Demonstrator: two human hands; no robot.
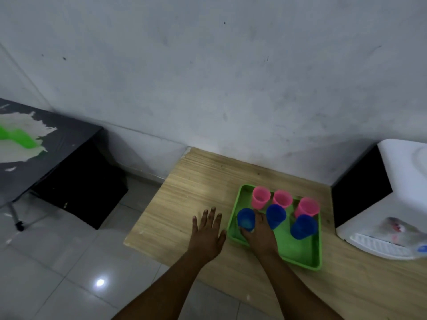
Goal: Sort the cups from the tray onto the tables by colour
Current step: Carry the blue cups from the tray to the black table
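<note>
My right hand (257, 229) pinched the left blue cup (246, 218) in the tray (298, 252); left hand (208, 229) lay spread beside the tray. Next: lift clear.

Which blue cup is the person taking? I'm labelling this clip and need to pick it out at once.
Find the green tray on the wooden table. Its near row holds three blue cups, its far row three pink ones. The cup is the leftmost blue cup, the only one the right hand grips.
</note>
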